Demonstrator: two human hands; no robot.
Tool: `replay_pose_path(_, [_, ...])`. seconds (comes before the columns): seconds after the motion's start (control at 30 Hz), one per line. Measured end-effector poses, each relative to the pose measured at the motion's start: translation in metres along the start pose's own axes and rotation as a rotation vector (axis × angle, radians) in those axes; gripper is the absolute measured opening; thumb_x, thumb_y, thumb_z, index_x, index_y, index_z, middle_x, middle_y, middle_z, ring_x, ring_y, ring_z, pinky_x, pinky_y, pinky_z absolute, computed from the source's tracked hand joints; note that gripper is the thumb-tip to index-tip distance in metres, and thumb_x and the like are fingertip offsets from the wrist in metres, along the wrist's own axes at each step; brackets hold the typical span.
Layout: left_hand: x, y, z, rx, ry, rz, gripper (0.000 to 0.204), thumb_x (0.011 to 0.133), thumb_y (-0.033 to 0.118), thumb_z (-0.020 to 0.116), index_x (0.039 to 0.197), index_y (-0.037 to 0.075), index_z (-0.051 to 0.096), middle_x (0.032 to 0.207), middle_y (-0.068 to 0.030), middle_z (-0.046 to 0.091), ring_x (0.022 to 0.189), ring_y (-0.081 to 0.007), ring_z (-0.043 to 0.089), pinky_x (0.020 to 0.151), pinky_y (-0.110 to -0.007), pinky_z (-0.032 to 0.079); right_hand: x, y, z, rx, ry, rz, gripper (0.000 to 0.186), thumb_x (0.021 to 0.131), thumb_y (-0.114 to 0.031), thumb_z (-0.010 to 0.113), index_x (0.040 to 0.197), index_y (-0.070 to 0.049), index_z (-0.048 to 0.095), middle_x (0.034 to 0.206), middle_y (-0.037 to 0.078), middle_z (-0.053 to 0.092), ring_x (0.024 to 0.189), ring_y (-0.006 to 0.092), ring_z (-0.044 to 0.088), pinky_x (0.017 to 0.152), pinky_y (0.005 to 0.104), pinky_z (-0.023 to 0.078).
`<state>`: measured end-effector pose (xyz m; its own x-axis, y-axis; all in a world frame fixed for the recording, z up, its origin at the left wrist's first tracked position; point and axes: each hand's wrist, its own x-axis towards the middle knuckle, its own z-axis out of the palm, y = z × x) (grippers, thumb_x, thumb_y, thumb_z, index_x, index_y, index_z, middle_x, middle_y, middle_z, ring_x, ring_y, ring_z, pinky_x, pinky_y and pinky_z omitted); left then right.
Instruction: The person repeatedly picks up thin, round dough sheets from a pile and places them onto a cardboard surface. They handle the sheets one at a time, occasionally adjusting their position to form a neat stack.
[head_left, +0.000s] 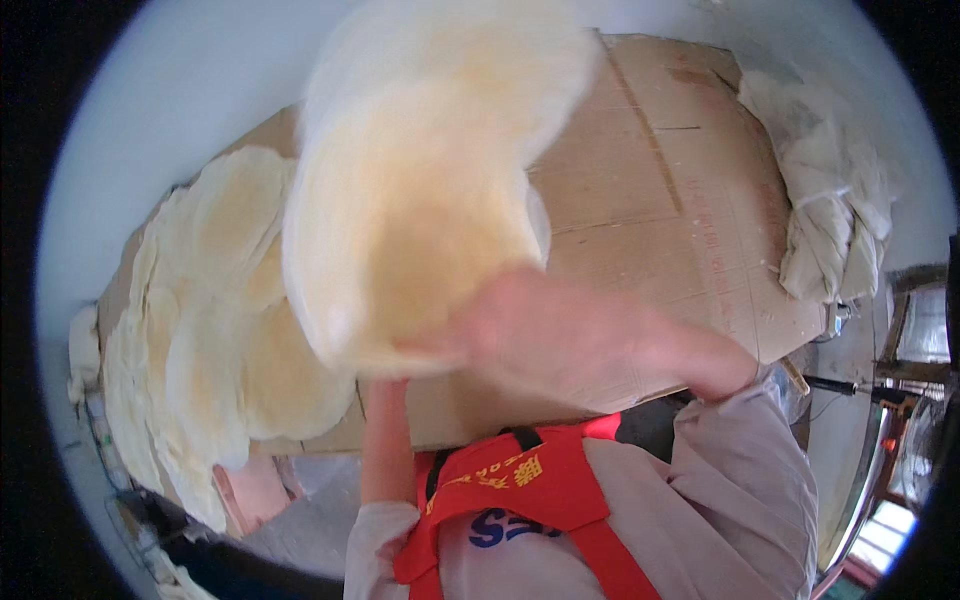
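Observation:
A large, thin, pale round flatbread (420, 190) with a tan middle hangs raised in front of me, smeared by motion. Its upper part spreads toward the far edge, and one sheet or several overlapping cannot be told. My right hand (530, 325), also blurred, reaches across from the right and grips the near edge of the flatbread. My left forearm (387, 440) comes up from below, its hand hidden behind the flatbread. To the left, a spread of similar flatbreads (215, 330) lies overlapping on the cardboard.
Flattened brown cardboard (660, 200) covers the work surface. A crumpled whitish cloth or plastic bundle (835, 190) sits at its far right corner. Pale walls rise behind and at the left. A pink block-like piece (250, 492) shows below the spread. Windows (885, 535) are at the right rim.

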<state>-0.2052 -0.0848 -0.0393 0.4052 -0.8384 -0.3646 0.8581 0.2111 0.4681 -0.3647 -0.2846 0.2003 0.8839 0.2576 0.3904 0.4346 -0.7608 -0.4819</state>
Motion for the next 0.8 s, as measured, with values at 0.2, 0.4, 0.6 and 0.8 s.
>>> replay_pose_path(0.2, [-0.046,-0.009,-0.05,-0.361,-0.106,0.021,0.057,0.086,0.047,0.031,0.127,0.008,0.032,0.125,-0.0142,0.039,0.112,-0.0275,0.04,0.095,-0.04,0.033,-0.092,-0.022,0.147,0.01,-0.441,0.426,0.022,0.076,-0.011,0.046,0.096,-0.009,0.057,0.088,0.009,0.058,0.086,0.023,0.057,0.074,0.0342,0.045])
replay_pose_path(0.4, [-0.095,0.005,-0.094,-0.375,-0.064,0.043,0.062,0.085,0.053,0.026,0.129,0.009,0.03,0.127,-0.0131,0.038,0.115,-0.0284,0.038,0.097,-0.042,0.03,-0.187,-0.017,0.19,-0.089,-0.3,0.734,0.04,0.07,-0.005,0.049,0.109,-0.012,0.052,0.11,0.007,0.054,0.104,0.0265,0.05,0.089,0.0365,0.039])
replay_pose_path(0.6, [-0.119,0.015,-0.095,-0.22,0.028,-0.013,0.064,0.085,0.054,0.029,0.128,0.007,0.03,0.128,-0.0117,0.037,0.116,-0.0294,0.037,0.098,-0.043,0.029,-0.148,-0.061,0.165,-0.129,-0.44,0.964,0.066,0.066,-0.012,0.064,0.126,-0.014,0.036,0.127,0.014,0.038,0.117,0.03,0.037,0.096,0.0354,0.032])
replay_pose_path(0.8, [-0.126,0.018,-0.081,0.009,-0.016,-0.065,0.049,0.089,0.035,0.035,0.129,0.007,0.029,0.128,-0.0113,0.038,0.116,-0.0265,0.038,0.098,-0.04,0.029,-0.048,-0.064,0.25,0.474,0.215,0.996,0.073,0.069,-0.022,0.067,0.128,-0.005,0.029,0.13,0.019,0.032,0.12,0.0315,0.032,0.099,0.0356,0.028])
